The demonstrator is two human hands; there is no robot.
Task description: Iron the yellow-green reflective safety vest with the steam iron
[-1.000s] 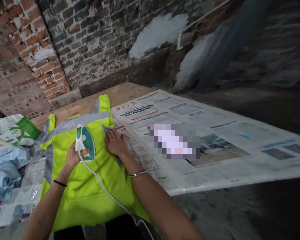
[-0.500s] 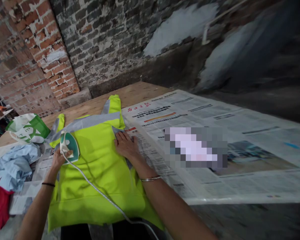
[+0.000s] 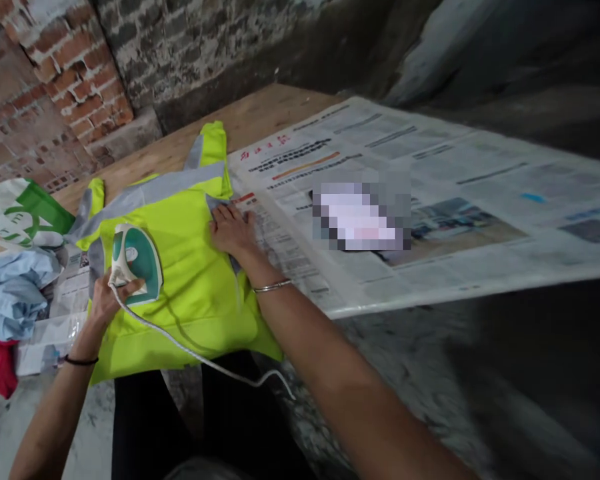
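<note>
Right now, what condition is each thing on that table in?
Iron: gripped by the left hand, soleplate on the vest.
Yellow vest: spread flat, hem over the table edge.
Right hand: flat, pressing the vest's edge.
Cord: slack, trailing off the table.
Newspaper: spread open.
Blue cloth: crumpled.
</note>
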